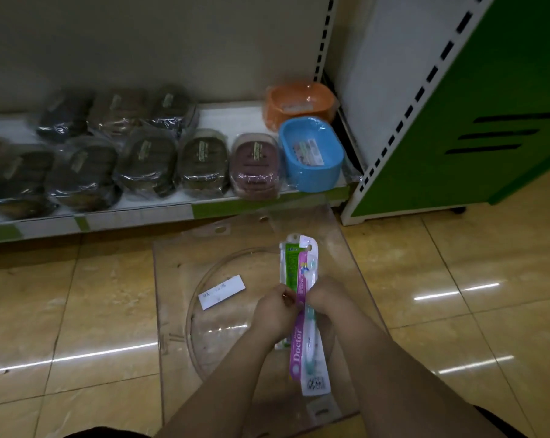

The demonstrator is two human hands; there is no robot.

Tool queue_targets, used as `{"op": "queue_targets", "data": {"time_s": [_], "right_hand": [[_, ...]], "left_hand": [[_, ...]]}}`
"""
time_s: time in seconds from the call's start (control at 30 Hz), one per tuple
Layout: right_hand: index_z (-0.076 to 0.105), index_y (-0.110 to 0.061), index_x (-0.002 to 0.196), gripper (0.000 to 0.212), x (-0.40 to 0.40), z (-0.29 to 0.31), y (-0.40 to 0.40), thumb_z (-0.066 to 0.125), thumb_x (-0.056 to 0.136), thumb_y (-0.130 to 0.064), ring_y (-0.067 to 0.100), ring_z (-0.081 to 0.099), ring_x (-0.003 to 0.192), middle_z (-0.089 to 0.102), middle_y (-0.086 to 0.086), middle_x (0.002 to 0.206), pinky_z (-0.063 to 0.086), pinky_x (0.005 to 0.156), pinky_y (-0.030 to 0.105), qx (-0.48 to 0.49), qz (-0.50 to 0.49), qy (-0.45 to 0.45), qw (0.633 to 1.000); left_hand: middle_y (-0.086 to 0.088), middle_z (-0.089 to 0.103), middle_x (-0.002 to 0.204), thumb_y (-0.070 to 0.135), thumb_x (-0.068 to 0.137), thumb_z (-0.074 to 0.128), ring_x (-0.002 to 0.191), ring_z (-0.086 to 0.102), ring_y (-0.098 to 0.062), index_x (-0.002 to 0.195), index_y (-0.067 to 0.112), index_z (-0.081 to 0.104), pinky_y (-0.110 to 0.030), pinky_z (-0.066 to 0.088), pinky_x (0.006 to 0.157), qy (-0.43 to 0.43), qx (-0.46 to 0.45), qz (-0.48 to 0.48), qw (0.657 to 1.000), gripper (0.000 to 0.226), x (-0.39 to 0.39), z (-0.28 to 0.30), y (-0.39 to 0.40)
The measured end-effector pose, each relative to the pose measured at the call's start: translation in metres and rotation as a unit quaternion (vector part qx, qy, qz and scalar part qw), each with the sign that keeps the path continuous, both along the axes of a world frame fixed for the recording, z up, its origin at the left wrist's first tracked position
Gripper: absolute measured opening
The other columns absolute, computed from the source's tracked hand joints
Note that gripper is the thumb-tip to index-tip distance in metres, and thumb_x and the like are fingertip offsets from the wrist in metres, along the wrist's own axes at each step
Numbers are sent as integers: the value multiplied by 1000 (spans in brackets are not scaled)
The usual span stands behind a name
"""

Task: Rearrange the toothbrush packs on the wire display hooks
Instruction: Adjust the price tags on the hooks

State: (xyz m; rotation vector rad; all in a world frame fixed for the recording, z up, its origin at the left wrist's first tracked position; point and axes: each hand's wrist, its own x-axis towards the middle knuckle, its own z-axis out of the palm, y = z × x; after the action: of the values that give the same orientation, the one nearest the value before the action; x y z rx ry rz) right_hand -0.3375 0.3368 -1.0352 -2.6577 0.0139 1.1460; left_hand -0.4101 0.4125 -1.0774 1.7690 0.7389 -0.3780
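toothbrush packs [303,314] | held upright above the floor, no display hooks in view | left hand [275,311] and right hand [327,300] both pinching mid-pack | risk: slick overlapping packs sliding apart and dropping

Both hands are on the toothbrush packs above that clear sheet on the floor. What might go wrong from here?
1. The left hand and right hand grip only the middle of the purple toothbrush pack; the green pack behind it may slip out.
2. The clear plastic sheet on the glossy floor is hard to see and may get stepped on.
3. No hook shows in this view, so hanging means turning away.
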Motion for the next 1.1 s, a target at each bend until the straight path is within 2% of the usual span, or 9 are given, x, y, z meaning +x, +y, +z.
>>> {"op": "queue_targets", "data": {"time_s": [0.17, 0.27, 0.37, 0.57, 0.63, 0.7, 0.77, 0.93, 1.1], "right_hand": [[61, -4, 114, 27, 12, 1, 10, 51, 91, -14, 31, 63, 95, 64, 16, 107, 48, 75, 34, 97, -100, 6, 990], [64, -6, 107, 26, 14, 6, 15, 49, 87, -16, 34, 65, 94, 67, 20, 106, 53, 79, 39, 163, -154, 31, 974], [63, -8, 110, 29, 16, 8, 15, 52, 84, -15, 34, 65, 93, 67, 18, 105, 56, 83, 42, 193, -147, 44, 969], [59, 0, 114, 29, 16, 36, 9, 60, 85, 2, 27, 66, 97, 65, 17, 111, 57, 82, 36, 289, -201, 119, 929], [61, -6, 96, 14, 10, 50, 11, 60, 85, 3, 28, 65, 99, 66, 16, 106, 55, 87, 37, 332, -202, 88, 917], [55, -16, 81, 17, 1, 70, 12, 62, 86, -2, 22, 65, 88, 65, 10, 91, 56, 84, 34, 349, -199, 44, 915], [53, -17, 84, 15, -6, 90, 9, 63, 87, -7, 18, 64, 81, 62, 7, 86, 55, 83, 32, 378, -207, 23, 902], [57, -16, 98, 16, -20, 159, -2, 65, 87, -9, 19, 63, 92, 63, 1, 88, 54, 84, 32, 430, -196, -53, 880], [59, -35, 89, 31, -30, 245, -10, 61, 88, -3, 21, 63, 103, 66, -2, 94, 54, 90, 41, 463, -154, -83, 869]], "left_hand": [[-5, 60, 80, 15, 89, 58, 84, 63, -29, 80, 20, 54, -45, 56, 81, -29, -44, 51, 997, 12, 12, 12, 21], [-10, 61, 83, 11, 90, 60, 85, 63, -28, 84, 16, 55, -35, 55, 70, -34, -47, 43, 997, 9, 18, 22, 34], [-13, 58, 83, 8, 91, 59, 79, 60, -24, 83, 15, 52, -24, 51, 57, -32, -67, 22, 997, 12, 18, 37, 40], [-7, 62, 85, 11, 90, 61, 83, 61, -21, 82, 17, 54, -37, 52, 75, -43, -96, 46, 993, 13, 12, 56, 49], [-3, 60, 81, 10, 88, 63, 81, 57, -20, 80, 19, 55, -39, 51, 80, -67, -86, 70, 992, 15, 11, 69, 52], [-1, 58, 80, 10, 88, 64, 80, 55, -18, 79, 21, 56, -40, 51, 80, -83, -79, 86, 990, 16, 8, 89, 54], [-1, 58, 80, 8, 88, 63, 79, 54, -17, 79, 20, 56, -39, 50, 79, -98, -81, 87, 988, 17, 5, 115, 56], [2, 57, 75, 1, 87, 62, 72, 54, -11, 78, 17, 55, -26, 49, 70, -144, -80, 83, 983, 20, 0, 192, 52], [-2, 64, 84, 5, 88, 62, 89, 61, -25, 83, 20, 58, -44, 53, 88, -160, -83, 102, 978, 16, -11, 273, 48]]}}
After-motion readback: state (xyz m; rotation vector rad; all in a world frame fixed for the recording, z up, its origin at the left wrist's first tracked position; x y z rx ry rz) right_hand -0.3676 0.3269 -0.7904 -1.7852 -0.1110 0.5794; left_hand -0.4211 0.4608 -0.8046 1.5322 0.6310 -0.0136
